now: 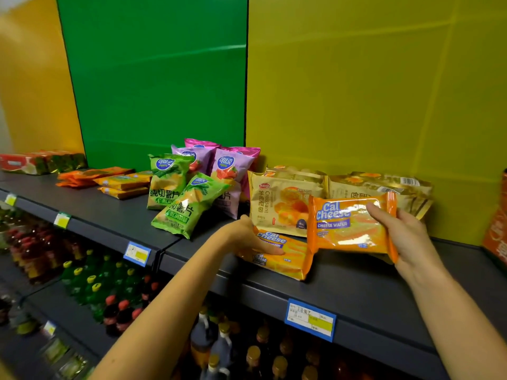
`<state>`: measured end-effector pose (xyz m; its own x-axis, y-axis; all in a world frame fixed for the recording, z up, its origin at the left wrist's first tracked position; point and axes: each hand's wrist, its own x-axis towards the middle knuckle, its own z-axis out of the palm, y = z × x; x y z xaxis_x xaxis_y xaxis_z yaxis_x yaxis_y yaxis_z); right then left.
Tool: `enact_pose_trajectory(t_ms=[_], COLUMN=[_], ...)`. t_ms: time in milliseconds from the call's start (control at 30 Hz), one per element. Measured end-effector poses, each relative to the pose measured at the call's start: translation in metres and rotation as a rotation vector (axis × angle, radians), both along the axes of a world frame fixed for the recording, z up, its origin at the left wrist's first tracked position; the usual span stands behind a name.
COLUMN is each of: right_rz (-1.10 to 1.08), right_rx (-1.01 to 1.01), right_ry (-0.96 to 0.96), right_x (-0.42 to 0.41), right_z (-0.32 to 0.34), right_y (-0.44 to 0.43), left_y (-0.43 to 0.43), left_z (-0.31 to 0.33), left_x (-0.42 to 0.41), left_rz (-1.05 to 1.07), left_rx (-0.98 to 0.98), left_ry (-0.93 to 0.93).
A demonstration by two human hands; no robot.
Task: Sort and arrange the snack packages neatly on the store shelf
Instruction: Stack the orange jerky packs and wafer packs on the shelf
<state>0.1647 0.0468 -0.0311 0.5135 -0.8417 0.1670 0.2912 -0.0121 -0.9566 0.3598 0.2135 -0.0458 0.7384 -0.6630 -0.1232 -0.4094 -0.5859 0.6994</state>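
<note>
Head view: my right hand (403,231) grips the flat orange glossy-film Cal Cheese wafer pack (348,226) by its right end, thumb across the front and fingers wrapped behind. I hold it raised above the dark grey metal shelf (370,281), in front of the beige croissant bags (277,204).

My left hand (247,237) lies open, fingers flat on a small stack of matching orange wafer packs (288,259). That stack sits close to the shelf's front edge, just before the croissant bags.

I judge the next move is laying the held pack on that stack, and several things could go wrong:

- I hold slick film by one end only, so the pack may droop or slip as I lower it.
- The stack is near the lip, so a push from either hand could slide it off toward the drink bottles (90,281) below.
- The front croissant bag stands nearly upright, touching the stack, and a brush from my knuckles could tip it forward.

Further left, the green potato-chip bags (186,207) lean untidily against the pink chip bags (230,171). The front green bag is close to the edge, and my left forearm could knock it.
</note>
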Motion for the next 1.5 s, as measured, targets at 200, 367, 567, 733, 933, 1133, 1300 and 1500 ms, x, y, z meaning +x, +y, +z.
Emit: enact_pose_trajectory(t_ms=[200,367,567,733,933,1133,1300,1500], right_rz=[0.042,0.070,0.142,0.241,0.295,0.320,0.276,0.103], right_rx=[-0.005,-0.029,-0.062,-0.078,-0.046,-0.033,-0.055,-0.249], right_ry=[-0.004,-0.026,-0.061,-0.039,-0.100,-0.092,-0.082,-0.032], right_x=[0.003,0.020,0.072,0.134,0.223,0.317,0.389,0.478], right_z=[-0.001,0.008,0.031,0.043,0.034,0.020,0.022,0.028], right_y=[0.000,0.010,0.048,0.098,0.177,0.252,0.290,0.306], left_y=[0.010,0.045,0.133,0.220,0.323,0.392,0.418,0.416], left_z=[-0.011,-0.004,0.016,0.017,0.008,0.009,0.014,0.021], left_x=[0.006,0.009,0.049,0.096,0.175,0.238,0.283,0.348], left_rz=[0.050,0.018,0.285,0.417,0.517,0.526,0.525,0.452], left_rx=[-0.277,-0.591,-0.820,-0.890,-0.839,-0.808,-0.796,-0.798], left_ry=[0.217,0.244,0.138,0.044,0.012,-0.007,-0.030,-0.050])
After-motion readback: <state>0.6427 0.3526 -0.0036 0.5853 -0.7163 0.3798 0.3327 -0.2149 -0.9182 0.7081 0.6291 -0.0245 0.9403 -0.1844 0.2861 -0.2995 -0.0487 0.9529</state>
